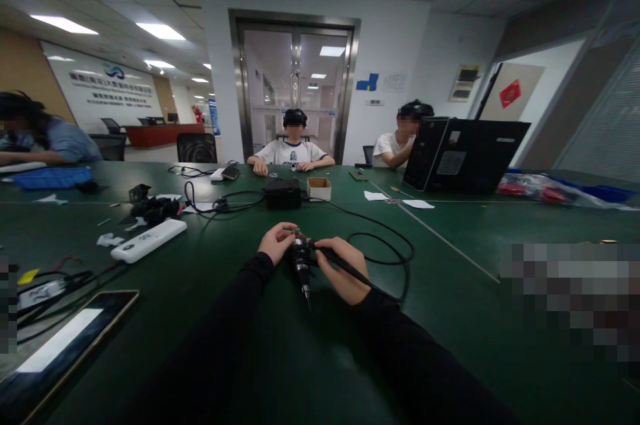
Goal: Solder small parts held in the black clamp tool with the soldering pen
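Note:
In the head view, my left hand (pixel 277 242) is closed at the far end of a dark cylindrical tool with shiny rings (pixel 301 260). Its thin metal tip points toward me, like that of an electric screwdriver. A tiny greenish and reddish part (pixel 297 232) shows by my left fingertips; its kind is too small to make out. My right hand (pixel 345 270) grips a black pen-shaped tool (pixel 345 262) like a soldering iron, its front end close to the cylinder's right side. Whether the two tools touch is not clear. A black cable (pixel 407 278) runs beside my right hand.
Beyond my hands stand a black box (pixel 283 194) and a small open carton (pixel 319 190). Left lie a white power strip (pixel 149 241), tangled cables and a phone (pixel 70 352). A black computer case (pixel 463 153) stands back right. Other people sit around the green table (pixel 450 318).

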`<state>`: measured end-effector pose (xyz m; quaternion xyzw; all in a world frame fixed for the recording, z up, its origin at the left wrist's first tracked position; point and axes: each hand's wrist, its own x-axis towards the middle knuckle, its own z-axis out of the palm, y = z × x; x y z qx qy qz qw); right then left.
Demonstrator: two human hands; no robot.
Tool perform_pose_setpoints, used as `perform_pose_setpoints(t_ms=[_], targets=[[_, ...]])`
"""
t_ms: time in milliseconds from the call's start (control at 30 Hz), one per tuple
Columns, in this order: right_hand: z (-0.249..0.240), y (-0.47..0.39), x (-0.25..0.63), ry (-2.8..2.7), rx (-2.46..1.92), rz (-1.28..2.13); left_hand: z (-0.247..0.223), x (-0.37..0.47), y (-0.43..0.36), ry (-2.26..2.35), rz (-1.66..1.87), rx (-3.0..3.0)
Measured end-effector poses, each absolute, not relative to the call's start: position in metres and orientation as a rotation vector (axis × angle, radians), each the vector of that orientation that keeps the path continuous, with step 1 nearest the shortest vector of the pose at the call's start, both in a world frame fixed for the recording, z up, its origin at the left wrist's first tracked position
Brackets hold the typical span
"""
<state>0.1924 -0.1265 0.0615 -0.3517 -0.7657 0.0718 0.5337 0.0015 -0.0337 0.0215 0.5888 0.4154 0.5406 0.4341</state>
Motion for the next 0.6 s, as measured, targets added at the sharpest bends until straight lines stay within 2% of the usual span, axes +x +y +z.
perform_pose_setpoints(t_ms=[600], targets=[[0.0633, -0.1282, 0.1920, -1.816, -0.847, 0.139, 0.0195, -0.0002, -0.0320, 1.034, 1.336, 1.453]])
